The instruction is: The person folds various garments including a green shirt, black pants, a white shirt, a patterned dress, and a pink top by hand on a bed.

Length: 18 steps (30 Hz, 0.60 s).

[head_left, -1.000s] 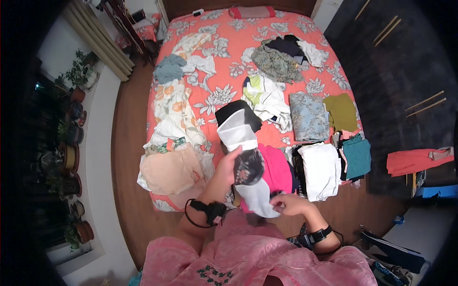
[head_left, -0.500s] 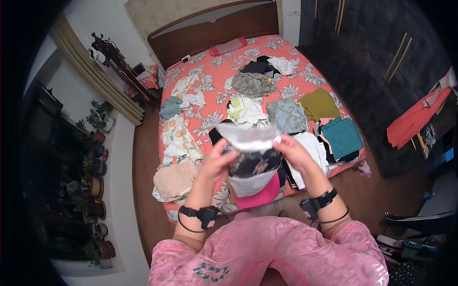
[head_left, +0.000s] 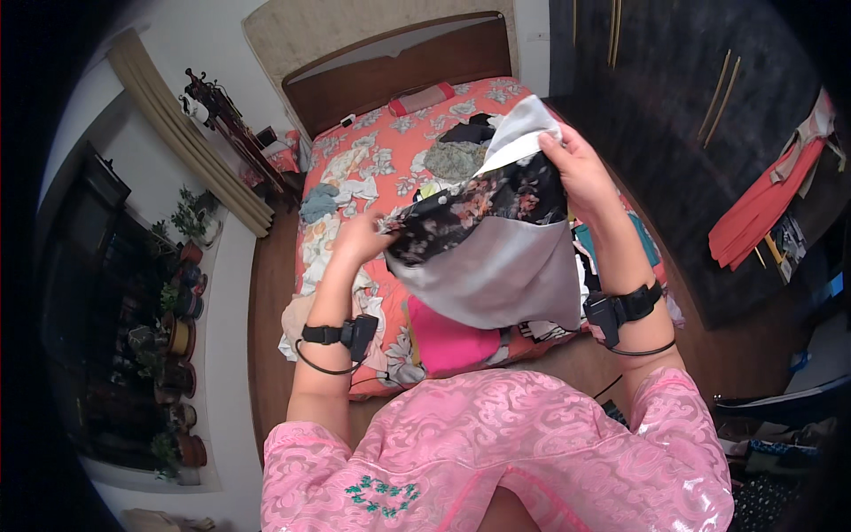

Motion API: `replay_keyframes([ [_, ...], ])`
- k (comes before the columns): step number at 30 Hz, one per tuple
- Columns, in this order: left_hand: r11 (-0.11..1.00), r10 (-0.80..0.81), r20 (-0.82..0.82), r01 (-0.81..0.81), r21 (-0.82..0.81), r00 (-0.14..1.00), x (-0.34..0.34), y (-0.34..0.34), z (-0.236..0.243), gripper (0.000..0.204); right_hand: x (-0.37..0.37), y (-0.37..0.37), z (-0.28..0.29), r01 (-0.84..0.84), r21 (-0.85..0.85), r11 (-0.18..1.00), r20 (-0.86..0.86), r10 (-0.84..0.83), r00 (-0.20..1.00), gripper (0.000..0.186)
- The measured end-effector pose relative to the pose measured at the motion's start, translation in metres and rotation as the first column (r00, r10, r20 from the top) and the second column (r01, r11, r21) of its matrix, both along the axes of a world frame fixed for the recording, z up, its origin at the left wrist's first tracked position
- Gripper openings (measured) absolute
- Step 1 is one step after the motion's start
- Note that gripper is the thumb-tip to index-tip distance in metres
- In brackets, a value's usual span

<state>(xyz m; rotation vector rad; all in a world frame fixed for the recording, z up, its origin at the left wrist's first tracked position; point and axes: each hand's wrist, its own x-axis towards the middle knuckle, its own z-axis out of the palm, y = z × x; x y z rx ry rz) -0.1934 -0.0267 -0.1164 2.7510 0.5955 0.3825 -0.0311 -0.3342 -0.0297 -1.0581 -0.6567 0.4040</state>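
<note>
A black floral garment with a pale grey panel and a white band (head_left: pixel 486 235) hangs spread between my hands above the bed. My left hand (head_left: pixel 359 239) pinches its left edge. Higher up and farther out, my right hand (head_left: pixel 578 168) grips the white band near a raised light grey flap. I cannot tell whether it is a skirt or a top. Beneath it lies a bright pink folded cloth (head_left: pixel 452 339) at the bed's near edge. The garment hides much of the clothes in the middle of the bed.
Clothes lie about the coral floral bedspread (head_left: pixel 399 133): a camouflage-like piece (head_left: pixel 450 160), a blue-grey one (head_left: pixel 319 202) and a beige pile (head_left: pixel 301 324). A dark wardrobe (head_left: pixel 656 106) stands right, with a coral garment (head_left: pixel 762 208) hanging. Potted plants (head_left: pixel 182 337) line the left sill.
The garment was bunched low between my hands and is now lifted and opened out. My right hand has moved up and away; my left hand has moved left and up.
</note>
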Motion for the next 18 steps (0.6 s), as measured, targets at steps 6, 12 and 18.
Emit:
replay_keyframes([
  [6,0.663,-0.462,-0.014,0.335,-0.670,0.887,0.055,-0.103,-0.010,0.081,-0.027,0.017,0.021,-0.081,-0.104,0.991,0.217,0.102,0.971,0.022],
  [12,0.324,-0.554,0.073,0.295,-0.899,0.830,0.060,-0.146,-0.017,0.059,-0.038,0.024,0.029,-0.128,-0.166,0.978,0.246,0.167,0.955,0.023],
  [18,0.046,-0.346,0.275,0.309,-0.950,0.897,0.056,-0.140,0.000,0.042,-0.026,0.001,0.027,-0.146,-0.118,0.982,-0.016,0.145,0.989,0.027],
])
